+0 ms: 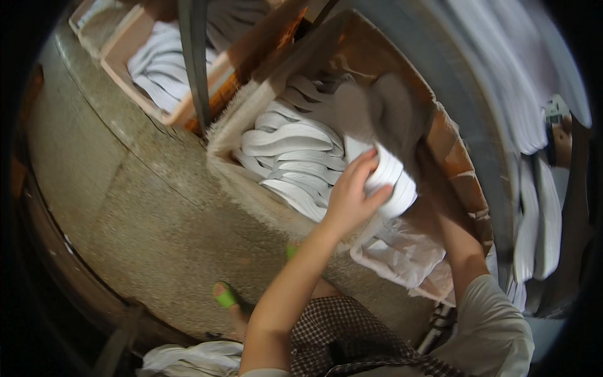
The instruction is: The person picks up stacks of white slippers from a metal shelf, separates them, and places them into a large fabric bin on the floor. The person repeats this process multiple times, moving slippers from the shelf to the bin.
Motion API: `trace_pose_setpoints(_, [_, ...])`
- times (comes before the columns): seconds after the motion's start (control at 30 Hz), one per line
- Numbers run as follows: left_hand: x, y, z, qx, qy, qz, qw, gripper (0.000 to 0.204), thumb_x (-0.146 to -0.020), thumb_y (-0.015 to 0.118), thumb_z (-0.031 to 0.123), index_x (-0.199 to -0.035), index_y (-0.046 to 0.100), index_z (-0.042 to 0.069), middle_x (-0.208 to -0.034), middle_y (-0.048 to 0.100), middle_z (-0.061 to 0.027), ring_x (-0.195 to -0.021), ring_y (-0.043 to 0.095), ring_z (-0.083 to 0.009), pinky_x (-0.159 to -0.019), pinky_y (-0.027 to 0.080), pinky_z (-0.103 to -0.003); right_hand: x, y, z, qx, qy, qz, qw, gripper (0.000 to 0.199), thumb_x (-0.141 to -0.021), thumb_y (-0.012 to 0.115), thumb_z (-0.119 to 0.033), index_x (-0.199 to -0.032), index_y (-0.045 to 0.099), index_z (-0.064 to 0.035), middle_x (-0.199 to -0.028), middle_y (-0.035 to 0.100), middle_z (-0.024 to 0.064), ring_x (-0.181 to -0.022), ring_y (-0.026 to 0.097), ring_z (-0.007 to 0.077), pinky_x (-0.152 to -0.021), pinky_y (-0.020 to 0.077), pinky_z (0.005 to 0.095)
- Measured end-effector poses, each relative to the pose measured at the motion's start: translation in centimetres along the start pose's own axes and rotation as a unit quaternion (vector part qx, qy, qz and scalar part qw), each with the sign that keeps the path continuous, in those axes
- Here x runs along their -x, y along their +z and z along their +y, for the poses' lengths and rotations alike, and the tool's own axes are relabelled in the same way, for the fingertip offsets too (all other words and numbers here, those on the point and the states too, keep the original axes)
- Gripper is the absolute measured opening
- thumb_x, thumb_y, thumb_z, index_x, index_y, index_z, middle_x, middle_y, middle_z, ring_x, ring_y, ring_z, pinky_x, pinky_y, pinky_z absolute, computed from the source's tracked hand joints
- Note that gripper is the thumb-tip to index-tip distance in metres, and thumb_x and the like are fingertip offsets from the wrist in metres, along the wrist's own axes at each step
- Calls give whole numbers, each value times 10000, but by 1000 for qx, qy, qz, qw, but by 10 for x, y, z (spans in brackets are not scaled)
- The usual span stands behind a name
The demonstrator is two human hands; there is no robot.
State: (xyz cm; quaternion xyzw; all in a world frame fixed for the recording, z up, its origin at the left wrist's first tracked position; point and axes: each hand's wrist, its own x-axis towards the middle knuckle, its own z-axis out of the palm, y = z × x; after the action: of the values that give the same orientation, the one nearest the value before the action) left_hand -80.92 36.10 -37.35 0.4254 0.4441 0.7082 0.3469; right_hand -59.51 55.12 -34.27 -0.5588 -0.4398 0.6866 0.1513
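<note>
My left hand (pixel 358 193) is closed around the near end of a stack of white insoles (pixel 397 188), with its thumb and fingers on the stack's left side. The stack is held over a cloth-lined bin, and its far part runs into shadow. My right forearm (pixel 461 235) reaches into the bin on the right of the stack. The right hand lies in dark shadow, and its fingers cannot be made out. Many more white insoles (pixel 292 141) lie overlapped in rows in the bin beside my left hand.
The bin has a fuzzy cloth rim (pixel 223 147). An orange crate (pixel 110 53) with more white insoles stands at the far left, behind a grey upright bar (pixel 195 69). A plastic-lined pink container (pixel 402 261) sits nearer. White insoles hang in stacks (pixel 534 207) at the right.
</note>
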Motion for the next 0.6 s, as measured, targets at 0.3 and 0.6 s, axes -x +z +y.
trace_pose_setpoints(0.3, [-50,101,-231,-45,-159,-34,986,536,-735,656,158,-1194,471,-48,-1042,606,-247,-1015,589,-337,-876,456,-376,-176,-24,-94,654,-177,99,729,815,-776,624,-237,-1449,202,-57,-1447,323,174,-1271,408,298,-1044,350,361])
trace_pose_setpoints(0.6, [0,104,-250,9,-245,27,969,329,-806,669,282,-846,563,-26,-863,640,-205,-730,629,-334,-685,483,-386,-178,10,-69,727,-274,60,627,841,-740,612,-126,-1463,186,-86,-1442,323,215,-1321,341,326,-1088,276,360])
